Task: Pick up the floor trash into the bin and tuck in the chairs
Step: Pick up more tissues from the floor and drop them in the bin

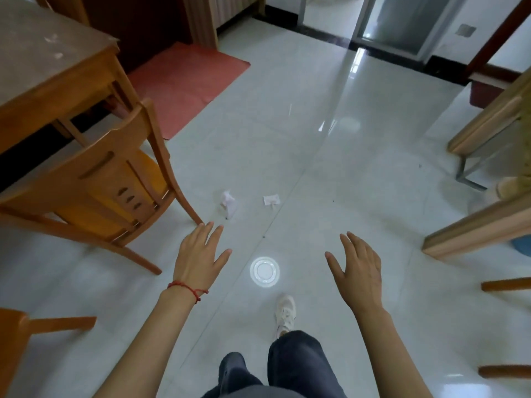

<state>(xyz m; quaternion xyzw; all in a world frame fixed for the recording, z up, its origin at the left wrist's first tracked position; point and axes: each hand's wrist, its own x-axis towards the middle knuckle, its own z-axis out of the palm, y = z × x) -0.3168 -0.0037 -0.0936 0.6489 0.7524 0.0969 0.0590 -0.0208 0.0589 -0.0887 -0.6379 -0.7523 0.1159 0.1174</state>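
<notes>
We are standing over a pale tiled floor (pixel 359 173) with both hands reaching out ahead of us and holding nothing: our left hand (pixel 199 255), the one with a red string at the wrist, is spreading its fingers flat, and our right hand (pixel 357 267) is hanging with its fingers straight and relaxed. We are judging that the task is barely begun, since all the trash we can see is lying on the floor and no bin is showing anywhere in view. We are counting three pieces of trash: a crumpled tissue (pixel 228 203) lying just beside the near chair's back leg, a smaller scrap of paper (pixel 271 200) near it to the right, and a round clear plastic lid (pixel 264 271) lying flat between our hands, just ahead of our white shoe (pixel 285 314). For chairs, we are seeing one whole wooden chair (pixel 115 179) at the wooden table (pixel 43 61) on the left, standing at an angle with its seat only partly under the tabletop, so it probably needs pushing in. Parts of other wooden furniture are showing at the lower left edge and along the right edge, but we cannot tell how many of those are chairs. So three pickups, finding the bin, and at least one chair are left.
</notes>
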